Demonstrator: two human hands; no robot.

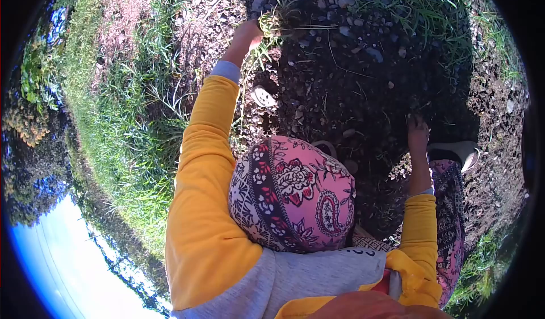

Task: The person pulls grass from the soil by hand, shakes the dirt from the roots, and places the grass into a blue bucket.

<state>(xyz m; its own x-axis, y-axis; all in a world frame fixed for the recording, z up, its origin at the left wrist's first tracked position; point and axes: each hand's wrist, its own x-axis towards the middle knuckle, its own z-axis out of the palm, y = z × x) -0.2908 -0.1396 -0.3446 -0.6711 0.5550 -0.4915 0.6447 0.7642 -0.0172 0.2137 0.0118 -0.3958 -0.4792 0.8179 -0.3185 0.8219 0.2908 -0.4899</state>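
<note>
My left hand (248, 35) reaches far forward, its fingers closed on a tuft of grass (271, 23) at the edge of the shadow. Pale blades spread out from the grip. My right hand (418, 132) is low over the dark, shaded soil (369, 100), near my shoe (464, 153). Its fingers look curled together; the shade hides what, if anything, is in them. A pale, roundish object (263, 96) lies on the ground below my left wrist.
My knee in patterned pink cloth (306, 188) rises between my arms. Pebbles (346, 0) and dry stalks (340, 63) lie about on the soil. Thick green grass (130, 143) grows along the left, with more grass (420, 12) at the upper right.
</note>
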